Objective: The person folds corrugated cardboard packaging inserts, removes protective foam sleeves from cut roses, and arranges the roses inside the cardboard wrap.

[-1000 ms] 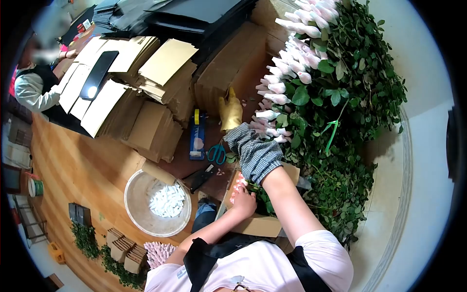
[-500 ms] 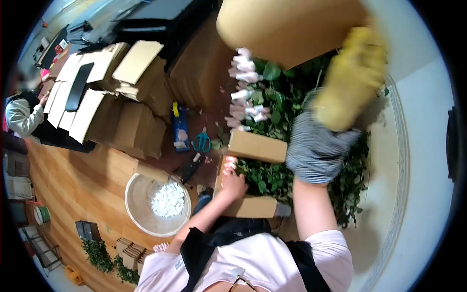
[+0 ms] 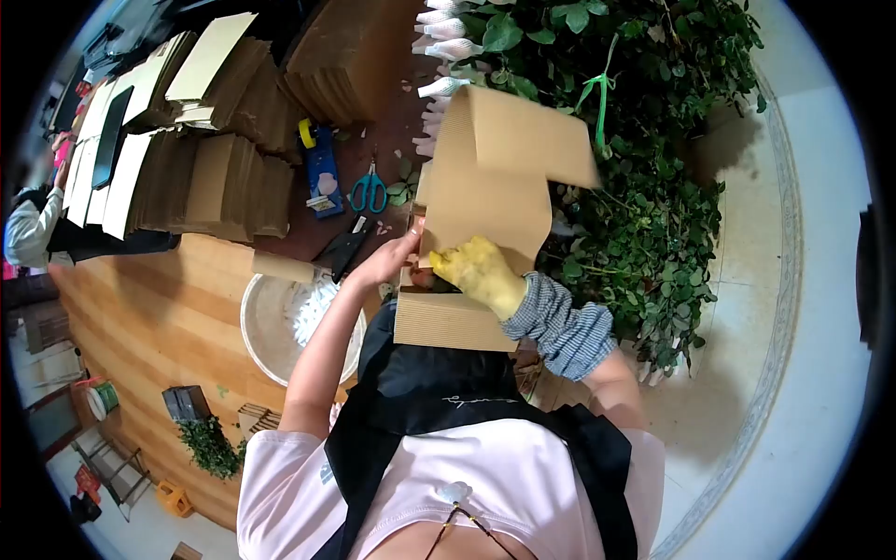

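A bent sheet of brown cardboard [image 3: 499,177] lies over a bundle of roses in a cardboard wrap [image 3: 455,322]. My right hand [image 3: 478,273], in a yellow glove with a checked sleeve, is closed on the sheet's lower edge. At the sheet's left side, my bare left hand [image 3: 390,259] touches the bundle by the rose heads; its fingertips are partly hidden. Teal scissors [image 3: 370,191], a blue tape dispenser [image 3: 324,177] and a black tool [image 3: 343,247] lie to the left. White-netted flower heads [image 3: 451,49] show beyond the sheet.
Stacks of cut cardboard [image 3: 224,191] and a phone [image 3: 112,135] are at the left, near another person's sleeve [image 3: 33,233]. A round tub [image 3: 266,327] with white pieces stands on the wooden floor. Leafy stems [image 3: 635,224] fill the right side, with a green tie.
My right hand has reached to the cardboard stack, carried a sheet over the stems and brought it down over the bundle. My left hand has stayed by the bundle as the view shifted.
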A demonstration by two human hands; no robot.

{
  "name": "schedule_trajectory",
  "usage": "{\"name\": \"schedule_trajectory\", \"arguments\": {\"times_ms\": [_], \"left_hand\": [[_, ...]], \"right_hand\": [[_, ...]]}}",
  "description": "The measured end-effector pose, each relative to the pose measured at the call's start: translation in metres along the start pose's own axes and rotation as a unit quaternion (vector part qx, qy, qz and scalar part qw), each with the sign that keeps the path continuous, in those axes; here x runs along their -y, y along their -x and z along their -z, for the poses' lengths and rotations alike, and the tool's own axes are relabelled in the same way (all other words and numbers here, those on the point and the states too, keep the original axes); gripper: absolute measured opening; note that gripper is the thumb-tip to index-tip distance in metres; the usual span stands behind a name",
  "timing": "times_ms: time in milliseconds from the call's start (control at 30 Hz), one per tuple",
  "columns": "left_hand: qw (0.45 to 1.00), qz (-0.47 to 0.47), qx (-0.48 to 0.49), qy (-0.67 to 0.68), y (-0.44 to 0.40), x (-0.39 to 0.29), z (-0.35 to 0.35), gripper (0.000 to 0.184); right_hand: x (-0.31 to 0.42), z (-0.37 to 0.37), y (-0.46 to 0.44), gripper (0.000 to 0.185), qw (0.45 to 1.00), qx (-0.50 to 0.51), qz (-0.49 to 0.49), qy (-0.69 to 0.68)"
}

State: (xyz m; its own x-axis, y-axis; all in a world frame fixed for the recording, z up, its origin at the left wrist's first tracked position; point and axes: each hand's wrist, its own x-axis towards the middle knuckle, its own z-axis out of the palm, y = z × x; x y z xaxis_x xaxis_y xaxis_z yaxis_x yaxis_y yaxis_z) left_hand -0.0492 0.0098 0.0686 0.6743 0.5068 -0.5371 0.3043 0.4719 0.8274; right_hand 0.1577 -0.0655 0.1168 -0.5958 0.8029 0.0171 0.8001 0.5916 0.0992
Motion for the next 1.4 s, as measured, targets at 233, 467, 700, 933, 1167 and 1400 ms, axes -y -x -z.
{"name": "schedule_trajectory", "arguments": {"times_ms": [233,467,700,933,1167,1400], "left_hand": [[0.920,-0.130,-0.248,-0.276,-0.018,0.060,-0.012,0.030],[0.915,-0.043,-0.322,-0.240,-0.014,0.059,-0.024,0.043],[0.809,-0.102,-0.212,-0.538,0.019,-0.005,-0.017,0.031],[0.633,-0.424,-0.255,-0.595,-0.033,-0.084,-0.064,0.041],[0.739,-0.381,-0.188,-0.522,-0.038,-0.084,-0.041,0.017],[0.570,-0.246,-0.612,-0.490,0.116,-0.119,0.107,0.040]], "right_hand": [[-0.026,0.050,0.007,0.055,0.864,0.052,-0.094,-0.492],[-0.031,-0.028,0.019,0.103,0.938,0.210,-0.079,-0.264],[0.002,-0.079,0.006,0.094,0.944,0.300,-0.120,-0.061],[0.010,-0.109,0.011,0.059,0.914,0.389,-0.095,0.069],[0.001,-0.077,-0.003,0.080,0.957,0.274,-0.074,-0.056],[-0.003,-0.040,0.004,0.104,0.967,0.244,-0.067,-0.019]]}}
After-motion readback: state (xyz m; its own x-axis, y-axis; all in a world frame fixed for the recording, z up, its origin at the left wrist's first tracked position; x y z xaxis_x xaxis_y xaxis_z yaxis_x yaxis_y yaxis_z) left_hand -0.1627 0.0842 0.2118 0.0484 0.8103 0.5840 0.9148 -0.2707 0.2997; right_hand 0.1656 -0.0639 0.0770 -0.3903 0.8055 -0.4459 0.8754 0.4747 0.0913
